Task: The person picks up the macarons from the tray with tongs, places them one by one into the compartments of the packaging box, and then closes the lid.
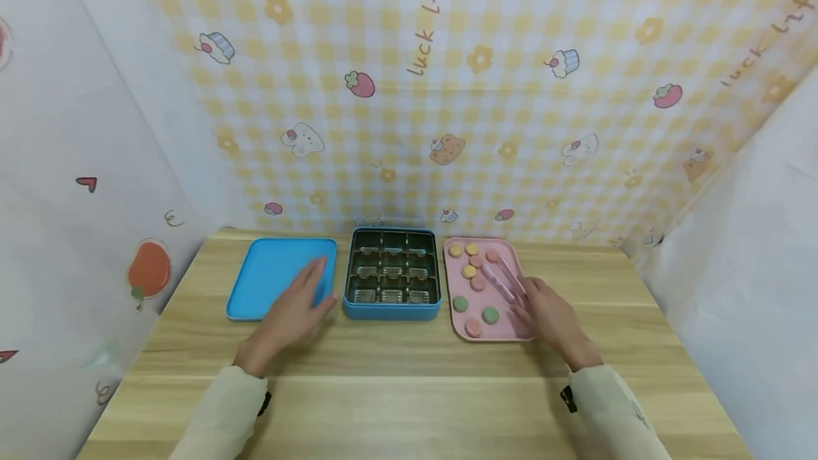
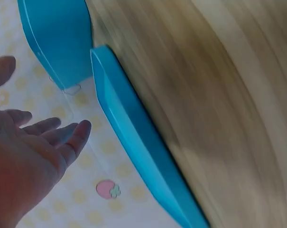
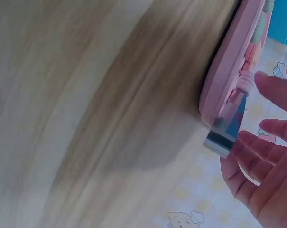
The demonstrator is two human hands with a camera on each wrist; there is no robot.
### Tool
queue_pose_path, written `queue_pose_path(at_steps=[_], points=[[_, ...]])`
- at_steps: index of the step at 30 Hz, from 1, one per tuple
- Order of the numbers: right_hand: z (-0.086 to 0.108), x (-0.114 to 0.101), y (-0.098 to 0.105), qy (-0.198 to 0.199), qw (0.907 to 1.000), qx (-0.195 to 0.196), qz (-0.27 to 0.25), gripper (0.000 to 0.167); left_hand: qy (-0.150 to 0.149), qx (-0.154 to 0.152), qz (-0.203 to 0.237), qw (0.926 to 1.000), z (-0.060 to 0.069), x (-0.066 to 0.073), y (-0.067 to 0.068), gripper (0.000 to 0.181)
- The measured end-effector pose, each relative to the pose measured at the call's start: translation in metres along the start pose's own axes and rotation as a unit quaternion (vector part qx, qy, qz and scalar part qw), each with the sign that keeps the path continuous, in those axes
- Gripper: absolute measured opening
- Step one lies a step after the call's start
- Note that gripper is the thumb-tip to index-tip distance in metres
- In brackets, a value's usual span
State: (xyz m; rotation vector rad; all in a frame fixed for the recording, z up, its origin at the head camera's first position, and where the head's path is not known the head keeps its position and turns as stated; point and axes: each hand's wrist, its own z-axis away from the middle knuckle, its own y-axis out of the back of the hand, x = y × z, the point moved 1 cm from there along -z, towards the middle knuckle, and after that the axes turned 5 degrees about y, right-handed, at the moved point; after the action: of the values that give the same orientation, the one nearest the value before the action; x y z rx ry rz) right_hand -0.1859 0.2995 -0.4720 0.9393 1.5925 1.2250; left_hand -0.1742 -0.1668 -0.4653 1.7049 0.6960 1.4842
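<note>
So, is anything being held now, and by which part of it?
The left hand holds nothing. The right hand is at the near end of the pink tongs; whether it grips them there cannot be told.

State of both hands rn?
Left hand: open, holding nothing, near the blue tray.
Right hand: at the tongs, cannot tell whether it grips them.

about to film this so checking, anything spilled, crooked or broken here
Nothing stands out. The small round pink, yellow and green macaron-like pieces in view lie on the pink rounded-corner tray, with none seen on the wood-grain table. The square blue box and shallow blue tray look level and undamaged.
</note>
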Motion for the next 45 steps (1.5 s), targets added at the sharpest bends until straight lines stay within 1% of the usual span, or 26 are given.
queue_pose_path(at_steps=[6,10,11,14,18,23,31,33,36,41,45], points=[[-0.011,-0.001,-0.004,-0.014,0.9996,-0.001,-0.024,0.056,0.008,-0.003,0.061,0.9981,-0.01,0.011,-0.003,0.072],[-0.016,-0.003,-0.008,-0.027,0.9984,-0.014,-0.047,0.054,0.016,-0.006,0.083,0.9964,-0.014,0.016,-0.007,0.069],[-0.017,-0.004,-0.009,-0.03,0.9981,-0.018,-0.051,0.054,0.018,-0.006,0.085,0.9962,-0.015,0.016,-0.009,0.068],[-0.018,-0.005,-0.011,-0.033,0.9972,-0.029,-0.061,0.045,0.024,-0.01,0.092,0.9955,-0.018,0.017,-0.014,0.067],[-0.018,-0.007,-0.013,-0.04,0.9963,-0.032,-0.069,0.035,0.028,-0.018,0.098,0.9947,-0.018,0.019,-0.019,0.066],[-0.019,-0.007,-0.013,-0.05,0.9964,-0.025,-0.064,0.041,0.034,-0.022,0.106,0.9936,-0.018,0.019,-0.023,0.065],[-0.018,-0.004,-0.012,-0.065,0.9965,-0.021,-0.049,0.05,0.04,-0.029,0.102,0.9935,-0.019,0.018,-0.03,0.062],[-0.017,-0.004,-0.012,-0.066,0.9965,-0.017,-0.049,0.054,0.039,-0.032,0.103,0.9934,-0.019,0.017,-0.031,0.062],[-0.016,-0.003,-0.013,-0.064,0.9964,-0.013,-0.055,0.056,0.038,-0.038,0.11,0.9924,-0.02,0.017,-0.033,0.062],[-0.014,0.0,-0.012,-0.064,0.9958,-0.005,-0.065,0.053,0.033,-0.05,0.122,0.9906,-0.022,0.015,-0.035,0.063],[-0.014,0.004,-0.011,-0.059,0.9959,-0.002,-0.069,0.042,0.029,-0.06,0.128,0.9895,-0.024,0.016,-0.037,0.064]])
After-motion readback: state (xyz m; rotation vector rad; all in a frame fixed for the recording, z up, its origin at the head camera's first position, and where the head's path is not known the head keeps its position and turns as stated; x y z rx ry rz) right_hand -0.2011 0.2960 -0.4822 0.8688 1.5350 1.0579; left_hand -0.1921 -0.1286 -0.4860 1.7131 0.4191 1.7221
